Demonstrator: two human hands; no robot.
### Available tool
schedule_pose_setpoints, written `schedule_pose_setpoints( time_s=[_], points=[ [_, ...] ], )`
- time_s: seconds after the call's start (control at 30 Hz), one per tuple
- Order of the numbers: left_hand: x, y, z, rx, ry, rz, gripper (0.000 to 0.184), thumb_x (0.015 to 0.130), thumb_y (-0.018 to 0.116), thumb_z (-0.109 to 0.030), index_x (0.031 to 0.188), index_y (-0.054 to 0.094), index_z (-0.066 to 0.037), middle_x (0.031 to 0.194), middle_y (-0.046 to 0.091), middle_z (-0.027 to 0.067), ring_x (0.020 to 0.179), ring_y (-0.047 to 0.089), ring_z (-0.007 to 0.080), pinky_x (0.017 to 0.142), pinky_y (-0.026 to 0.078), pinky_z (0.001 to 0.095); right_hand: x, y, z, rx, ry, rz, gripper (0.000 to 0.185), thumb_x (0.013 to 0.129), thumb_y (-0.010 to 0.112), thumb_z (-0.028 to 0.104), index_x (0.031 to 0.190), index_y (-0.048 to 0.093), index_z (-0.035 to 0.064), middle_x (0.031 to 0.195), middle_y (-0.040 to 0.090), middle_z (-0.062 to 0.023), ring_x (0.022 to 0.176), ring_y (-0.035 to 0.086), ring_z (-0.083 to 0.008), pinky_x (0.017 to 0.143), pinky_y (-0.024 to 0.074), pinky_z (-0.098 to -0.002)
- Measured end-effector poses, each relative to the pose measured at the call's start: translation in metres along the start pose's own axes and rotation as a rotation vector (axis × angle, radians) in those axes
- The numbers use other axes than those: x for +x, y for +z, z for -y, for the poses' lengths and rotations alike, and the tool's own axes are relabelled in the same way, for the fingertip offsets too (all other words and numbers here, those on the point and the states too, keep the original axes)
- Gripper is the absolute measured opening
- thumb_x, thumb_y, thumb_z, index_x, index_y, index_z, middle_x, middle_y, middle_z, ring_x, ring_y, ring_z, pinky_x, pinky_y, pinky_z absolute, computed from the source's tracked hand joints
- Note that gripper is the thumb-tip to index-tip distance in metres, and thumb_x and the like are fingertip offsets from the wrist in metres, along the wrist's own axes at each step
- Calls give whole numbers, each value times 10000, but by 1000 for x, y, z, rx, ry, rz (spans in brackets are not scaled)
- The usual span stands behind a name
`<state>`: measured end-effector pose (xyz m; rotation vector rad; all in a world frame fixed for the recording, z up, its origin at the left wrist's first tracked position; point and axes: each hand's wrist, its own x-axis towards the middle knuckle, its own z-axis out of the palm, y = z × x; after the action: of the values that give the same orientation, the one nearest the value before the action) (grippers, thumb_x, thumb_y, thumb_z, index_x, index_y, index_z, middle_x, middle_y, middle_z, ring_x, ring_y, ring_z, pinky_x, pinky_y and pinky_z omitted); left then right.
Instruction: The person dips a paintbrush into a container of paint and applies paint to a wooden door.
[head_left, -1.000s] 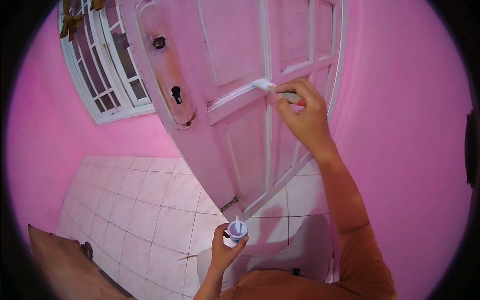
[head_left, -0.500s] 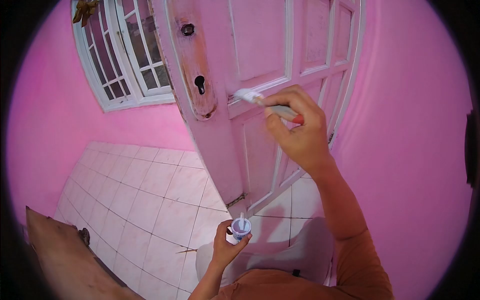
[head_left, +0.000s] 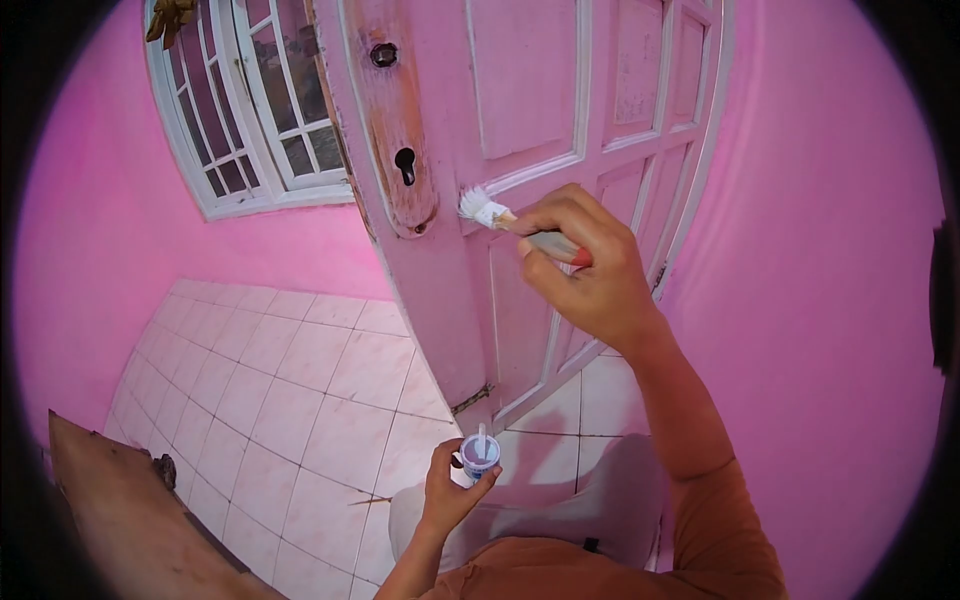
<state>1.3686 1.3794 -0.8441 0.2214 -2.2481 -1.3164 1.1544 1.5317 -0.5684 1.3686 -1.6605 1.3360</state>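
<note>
My right hand (head_left: 585,262) is closed around the handle of a paintbrush (head_left: 548,243). White paint coats its bristles, which press with splayed tips on the pink panelled door (head_left: 430,290), at the left end of a horizontal moulding below the keyhole's level. My left hand (head_left: 455,485) grips a small paint cup (head_left: 481,455) low in front of my body. A pale stick stands in the cup, leaning on its rim. To the left of the brush, the door has a worn strip (head_left: 395,110) of bare, scraped wood with a round hole and a keyhole.
Behind the door, a white-framed window (head_left: 265,110) is set in the pink wall (head_left: 290,250). Pale tiles (head_left: 290,390) cover the floor. A brown wooden piece (head_left: 130,500) juts in at lower left. Another pink wall (head_left: 810,300) stands close on the right.
My right hand has shifted slightly left and down with the paintbrush. The bristles have moved to the moulding's left end and now spread out. My left hand and the cup have barely moved.
</note>
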Motion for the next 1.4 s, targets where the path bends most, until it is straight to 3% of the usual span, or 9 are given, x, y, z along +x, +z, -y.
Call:
schedule_pose_setpoints(
  time_s=[0.23,0.47,0.63,0.7,0.83,0.9,1.13,1.23,1.4],
  points=[
    [0,-1,-2,22,-2,2,587,794,925,-242,1230,609,-8,1105,687,97,941,652,179,849,522,332,3,-5,1,11,27,-11,167,879,724,17,1045,708,26,981,640,-70,829,631,-170,679,497,-288],
    [-2,1,5,32,-13,6,576,798,923,-232,1229,611,-10,1095,688,90,948,655,175,854,524,328,11,-5,-2,82,66,-153,117,922,740,48,1018,708,-10,881,674,-73,713,631,-123,641,491,-263],
    [-1,4,5,-9,-9,1,591,776,931,-275,1208,623,-15,1125,664,123,919,629,226,783,512,347,29,-2,-2,157,210,-139,119,966,745,96,1034,714,3,875,715,-50,717,631,-96,625,491,-263],
    [-1,5,5,-2,-9,0,589,776,931,-275,1206,624,-15,1123,664,123,920,630,226,782,511,347,35,4,-9,311,91,-330,131,978,746,119,1053,718,15,867,724,-46,722,642,-88,624,495,-266],
    [-1,5,6,0,-19,3,586,775,932,-275,1200,626,-13,1117,666,123,917,631,226,778,510,346,19,7,-12,263,51,-306,134,978,748,119,1061,718,18,875,726,-64,735,665,-100,638,506,-271],
    [-1,7,10,4,-8,1,588,773,933,-276,1200,627,-12,1117,666,124,912,629,225,776,509,346,6,5,-12,112,113,-142,127,967,753,105,1052,718,18,879,723,-76,731,679,-125,641,514,-278],
    [1,10,11,2,-21,0,603,769,934,-286,1206,626,-7,1112,669,130,920,632,226,777,511,346,10,-2,-13,123,15,-239,127,958,751,82,1056,717,10,900,713,-86,741,676,-143,647,517,-296],
    [3,10,5,10,17,-5,603,770,932,-283,1209,623,-7,1115,670,132,935,640,230,782,513,346,8,-4,-8,35,47,-106,127,954,751,66,1063,721,9,905,708,-77,752,671,-140,656,515,-292],
    [2,11,5,12,-10,2,597,773,933,-271,1208,622,-7,1122,669,135,947,644,235,789,514,345,5,-10,-8,138,125,-235,143,949,759,64,1083,732,19,896,697,-66,746,648,-128,663,505,-287]
  ],
)
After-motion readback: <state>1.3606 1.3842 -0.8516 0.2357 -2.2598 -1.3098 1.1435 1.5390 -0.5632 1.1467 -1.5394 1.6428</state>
